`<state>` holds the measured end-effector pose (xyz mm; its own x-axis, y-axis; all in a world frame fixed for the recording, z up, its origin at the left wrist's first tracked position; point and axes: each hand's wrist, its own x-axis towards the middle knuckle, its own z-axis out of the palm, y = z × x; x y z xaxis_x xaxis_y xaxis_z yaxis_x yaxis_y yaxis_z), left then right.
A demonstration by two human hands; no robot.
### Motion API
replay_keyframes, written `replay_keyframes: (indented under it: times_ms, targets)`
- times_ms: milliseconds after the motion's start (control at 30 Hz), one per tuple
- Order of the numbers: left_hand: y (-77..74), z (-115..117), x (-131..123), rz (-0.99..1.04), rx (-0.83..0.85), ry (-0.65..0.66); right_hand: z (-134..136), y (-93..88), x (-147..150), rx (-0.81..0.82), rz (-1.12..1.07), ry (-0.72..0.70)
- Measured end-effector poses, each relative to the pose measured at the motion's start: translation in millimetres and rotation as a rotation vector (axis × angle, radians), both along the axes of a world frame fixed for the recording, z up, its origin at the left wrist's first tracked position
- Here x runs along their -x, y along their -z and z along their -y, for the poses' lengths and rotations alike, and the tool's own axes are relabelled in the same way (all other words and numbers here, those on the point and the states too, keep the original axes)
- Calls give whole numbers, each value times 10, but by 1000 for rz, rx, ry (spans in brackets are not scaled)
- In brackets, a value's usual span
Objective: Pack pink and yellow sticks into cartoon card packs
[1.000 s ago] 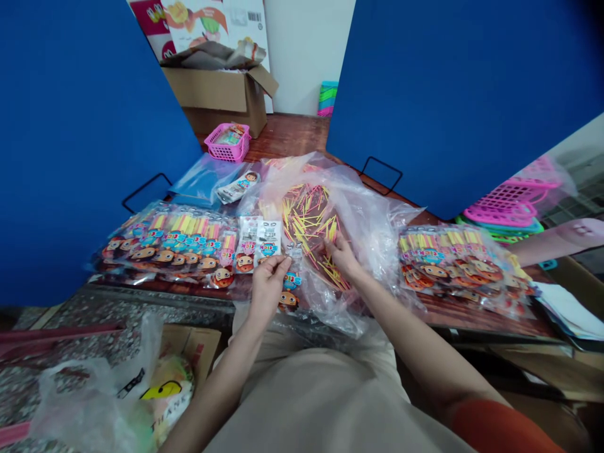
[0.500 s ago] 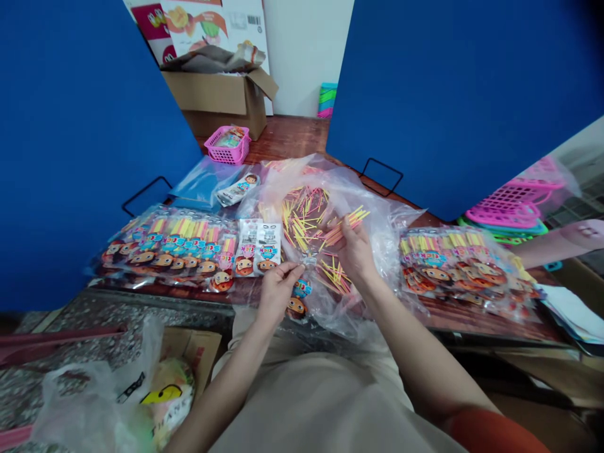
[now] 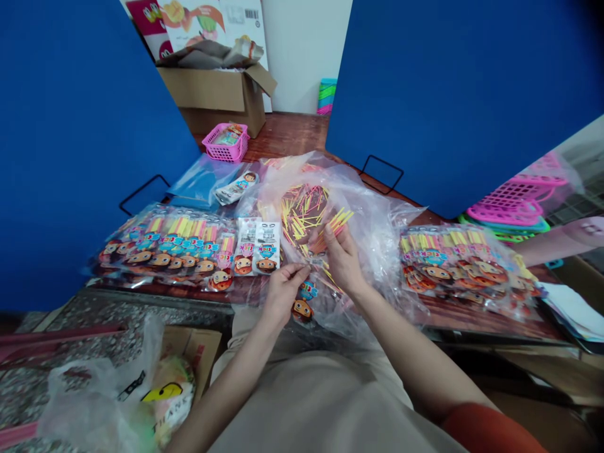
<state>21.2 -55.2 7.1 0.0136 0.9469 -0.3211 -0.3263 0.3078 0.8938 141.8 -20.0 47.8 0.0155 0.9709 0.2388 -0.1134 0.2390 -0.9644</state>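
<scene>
My right hand (image 3: pixel 345 257) is closed around a bunch of thin yellow and pink sticks (image 3: pixel 338 221). With thumb and finger my left hand (image 3: pixel 284 286) pinches the top edge of a small printed packet (image 3: pixel 303 303) with a cartoon face, which hangs over the table's front edge. The bunch is just above and to the right of the packet's top. Behind both hands, many loose sticks (image 3: pixel 302 214) lie in a large clear plastic bag (image 3: pixel 372 245) spread open. Two flat printed packets (image 3: pixel 257 248) rest beside my left hand.
Filled stick packets are piled at left (image 3: pixel 174 248) and right (image 3: pixel 453 261) on the wooden table (image 3: pixel 302 132). Blue panels (image 3: pixel 453 94) stand on both sides. A pink basket (image 3: pixel 226 143) and a cardboard box (image 3: pixel 212 94) are at the back. At right are stacked pink baskets (image 3: pixel 512 204).
My right hand has moved left with its bunch of sticks, closer to the packet. My left hand has shifted slightly right, still pinching the packet.
</scene>
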Motion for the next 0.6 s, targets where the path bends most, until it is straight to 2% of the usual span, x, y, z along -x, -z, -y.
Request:
replay_keyframes:
  times_ms: [133,267,367,467,600]
  targets:
    - [23,1,-1,-48,-47,-21,-3,50,-17,54,59,76]
    - [51,-8,-2,-84,-75,-29,-47,148,-14,85,-90,134]
    - [62,-20,-3,-73,-70,-26,-46,162,-28,49,-98,71]
    - [52,-35,-2,-50,-67,-31,-12,135,-59,27,-14,-17]
    - [28,-57,0,-7,-78,-57,17,115,-82,54,66,-63]
